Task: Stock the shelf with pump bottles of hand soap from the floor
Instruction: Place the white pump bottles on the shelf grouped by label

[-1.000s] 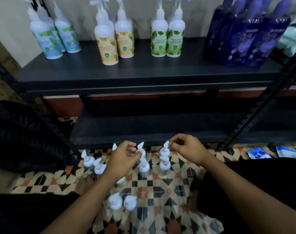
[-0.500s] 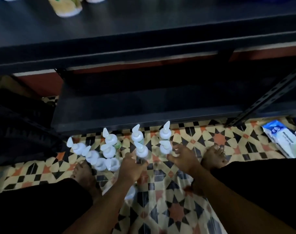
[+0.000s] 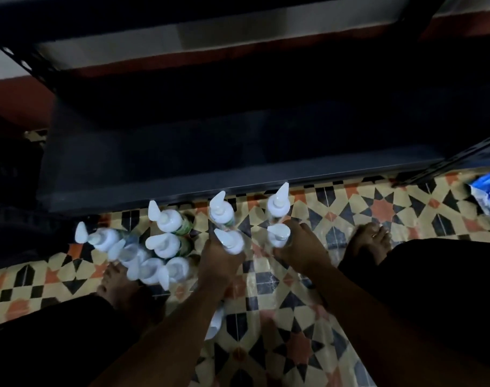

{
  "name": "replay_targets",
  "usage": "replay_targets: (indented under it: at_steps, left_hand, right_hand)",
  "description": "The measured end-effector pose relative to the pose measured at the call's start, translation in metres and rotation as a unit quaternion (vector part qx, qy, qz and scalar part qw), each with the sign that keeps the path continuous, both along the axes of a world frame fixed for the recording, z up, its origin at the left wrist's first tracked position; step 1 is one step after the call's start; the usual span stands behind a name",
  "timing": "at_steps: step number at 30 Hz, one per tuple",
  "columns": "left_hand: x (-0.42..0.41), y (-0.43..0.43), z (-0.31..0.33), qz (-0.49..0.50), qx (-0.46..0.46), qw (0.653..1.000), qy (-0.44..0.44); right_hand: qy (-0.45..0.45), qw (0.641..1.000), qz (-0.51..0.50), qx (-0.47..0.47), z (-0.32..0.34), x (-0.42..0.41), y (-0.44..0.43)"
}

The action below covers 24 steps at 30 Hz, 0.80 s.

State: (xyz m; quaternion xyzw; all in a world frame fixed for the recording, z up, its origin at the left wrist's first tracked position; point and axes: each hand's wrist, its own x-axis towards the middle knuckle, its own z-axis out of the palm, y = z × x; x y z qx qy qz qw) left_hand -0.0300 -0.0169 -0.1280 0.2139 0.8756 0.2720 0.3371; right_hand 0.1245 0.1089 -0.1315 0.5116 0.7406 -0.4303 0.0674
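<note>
Gripping two pump bottles [image 3: 230, 243], left hand [image 3: 216, 261], right hand [image 3: 302, 252]; eight others [image 3: 165, 222] nearby.

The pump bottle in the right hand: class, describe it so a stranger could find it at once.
Below the dark shelf, white-pumped bottles stand on the patterned floor. In the rightmost pair, it is the nearer pump bottle, the only one the right hand grips.

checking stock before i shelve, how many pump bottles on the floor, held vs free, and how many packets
held pump bottles: 2, one in left hand, one in right hand
free pump bottles: 8, left ones blurred
blue packet: 1
white shape under arm: unclear, uncounted
total: 11
</note>
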Motion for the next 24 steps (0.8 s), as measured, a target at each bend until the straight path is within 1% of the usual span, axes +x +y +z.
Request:
replay_targets:
  at_steps: [3,7,11,13,16,19,21,24]
  left_hand:
    - [-0.001,-0.006,0.009,-0.008,0.018,1.000,-0.020]
    - [-0.008,-0.012,0.034,-0.010,0.040,0.996,-0.075]
    - [-0.017,-0.010,0.079,-0.031,0.091,0.990,-0.101]
    - [-0.018,-0.010,0.116,-0.050,0.117,0.985,-0.112]
    - [-0.019,-0.011,0.173,-0.042,0.172,0.975,-0.136]
    - [-0.023,-0.016,0.231,-0.030,0.224,0.964,-0.137]
    - [-0.027,-0.019,0.270,-0.015,0.270,0.951,-0.150]
    - [-0.032,-0.021,0.319,0.009,0.351,0.918,-0.184]
  right_hand:
    - [0.028,0.999,-0.031,0.007,0.011,0.005,0.000]
    - [0.090,0.986,-0.120,-0.071,0.042,0.019,0.001]
    - [0.137,0.978,-0.128,-0.086,0.077,0.026,0.010]
    - [0.159,0.974,-0.136,-0.086,0.110,0.024,0.009]
    - [0.211,0.964,-0.139,-0.080,0.162,0.018,0.004]
    - [0.269,0.953,-0.125,-0.059,0.216,0.011,-0.004]
    - [0.310,0.943,-0.112,-0.048,0.254,0.004,-0.010]
    - [0.372,0.922,-0.097,-0.040,0.305,-0.010,-0.017]
